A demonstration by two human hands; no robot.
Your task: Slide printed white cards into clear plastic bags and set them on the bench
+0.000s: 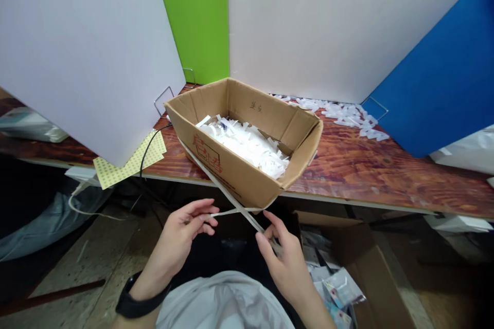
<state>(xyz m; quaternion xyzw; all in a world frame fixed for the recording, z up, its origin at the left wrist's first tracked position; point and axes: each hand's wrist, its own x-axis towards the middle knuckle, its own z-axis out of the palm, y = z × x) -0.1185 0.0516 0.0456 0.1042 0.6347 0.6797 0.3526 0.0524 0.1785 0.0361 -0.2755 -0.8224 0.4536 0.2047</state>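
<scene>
A brown cardboard box (243, 185) with red printing sits tilted at the table's front edge. White paper-like strips (250, 145) fill its lower part. A pale flat strap (227, 194) runs along the box's outer wall and crosses itself in front of the near corner. My left hand (183, 234), with a black band on the wrist, is closed on one end of the strap. Closed on the other end, my right hand (283, 254) is just below the box corner, with thumb and fingers pinching the strap.
Yellow dotted sheets (133, 162) and a black cable (148, 146) lie left of the box. Small translucent pieces (347, 114) are scattered behind it on the wooden table (347, 169). White, green and blue panels (436, 77) stand around. Below right, an open carton (374, 277) holds plastic packets.
</scene>
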